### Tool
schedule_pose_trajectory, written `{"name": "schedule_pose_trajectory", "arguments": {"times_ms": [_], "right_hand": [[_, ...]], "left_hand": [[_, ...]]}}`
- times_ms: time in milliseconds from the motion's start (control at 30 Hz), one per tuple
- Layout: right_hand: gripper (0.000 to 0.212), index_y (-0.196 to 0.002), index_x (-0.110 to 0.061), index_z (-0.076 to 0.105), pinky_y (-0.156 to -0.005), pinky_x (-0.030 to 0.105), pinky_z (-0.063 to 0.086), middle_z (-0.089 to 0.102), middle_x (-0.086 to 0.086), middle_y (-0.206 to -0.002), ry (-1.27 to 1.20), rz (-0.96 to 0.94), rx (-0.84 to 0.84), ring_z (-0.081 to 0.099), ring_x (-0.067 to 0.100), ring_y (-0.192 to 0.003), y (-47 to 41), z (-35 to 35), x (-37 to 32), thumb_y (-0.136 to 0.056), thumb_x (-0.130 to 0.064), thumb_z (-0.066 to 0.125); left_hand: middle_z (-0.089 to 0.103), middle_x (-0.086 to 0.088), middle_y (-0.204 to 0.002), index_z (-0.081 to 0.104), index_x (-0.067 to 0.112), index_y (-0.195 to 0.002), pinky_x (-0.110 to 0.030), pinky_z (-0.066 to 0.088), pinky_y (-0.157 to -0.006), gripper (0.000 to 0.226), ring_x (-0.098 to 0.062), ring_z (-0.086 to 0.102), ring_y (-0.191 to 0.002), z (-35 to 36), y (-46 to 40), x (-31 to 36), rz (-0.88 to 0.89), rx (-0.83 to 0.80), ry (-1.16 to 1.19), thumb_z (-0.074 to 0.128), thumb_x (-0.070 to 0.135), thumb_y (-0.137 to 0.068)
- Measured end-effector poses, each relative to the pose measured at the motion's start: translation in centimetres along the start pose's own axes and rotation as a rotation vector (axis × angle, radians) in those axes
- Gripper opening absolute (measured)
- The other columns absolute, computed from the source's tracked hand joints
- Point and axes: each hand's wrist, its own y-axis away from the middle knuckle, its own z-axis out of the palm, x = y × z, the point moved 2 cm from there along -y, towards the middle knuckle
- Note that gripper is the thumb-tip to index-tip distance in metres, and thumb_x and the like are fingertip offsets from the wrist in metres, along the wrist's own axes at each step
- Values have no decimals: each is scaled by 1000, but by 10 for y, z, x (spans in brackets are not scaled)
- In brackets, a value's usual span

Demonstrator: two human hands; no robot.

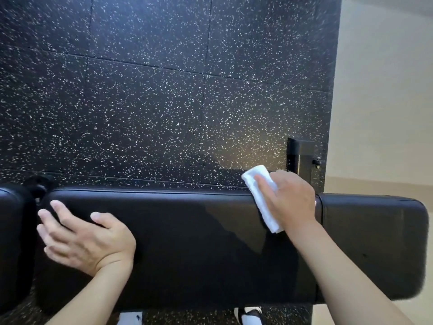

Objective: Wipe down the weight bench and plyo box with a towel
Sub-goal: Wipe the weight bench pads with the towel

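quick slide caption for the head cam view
Right hand presses a white towel onto the black weight bench; left hand rests flat on it.

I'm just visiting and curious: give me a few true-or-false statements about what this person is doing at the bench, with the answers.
1. The right hand presses a white towel on the bench. True.
2. The left hand holds a spray bottle. False: it lies flat on the bench pad, holding nothing.
3. The towel lies near the bench's far edge. True.
4. The floor under the bench is bare wood. False: it is black speckled matting.
5. The towel is spread wide open over the whole pad. False: it is folded into a narrow strip under the hand.
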Motion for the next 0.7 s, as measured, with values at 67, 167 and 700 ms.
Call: {"name": "schedule_pose_trajectory", "arguments": {"times_ms": [67, 167, 700], "right_hand": [[59, -62, -16, 55, -57, 36, 38, 55, 0, -62, -6, -10, -24, 58, 30, -68, 0, 0, -26, -96, -61, 38], [43, -63, -18, 45, -58, 35, 46, 48, 0, -53, -139, -122, -71, 56, 32, -59, 1, -4, -89, -96, -44, 53], [61, -65, -9, 46, -64, 40, 49, 53, -3, -57, -61, 146, -177, 54, 20, -61, 6, -47, 1, -94, -61, 30]], "left_hand": [[20, -10, -174, 23, 20, -164, -58, 15, -126, 71, -38, 20, -159, 0, 1, -1, -1, 3, -2, 41, 30, -96], [20, -10, -174, 23, 19, -164, -58, 15, -126, 71, -39, 21, -159, 1, 1, 2, -1, 2, -3, 40, 30, -96], [20, -8, -174, 23, 20, -165, -58, 16, -127, 72, -36, 20, -159, 2, 0, -1, -18, -4, -6, 39, 32, -95]]}}
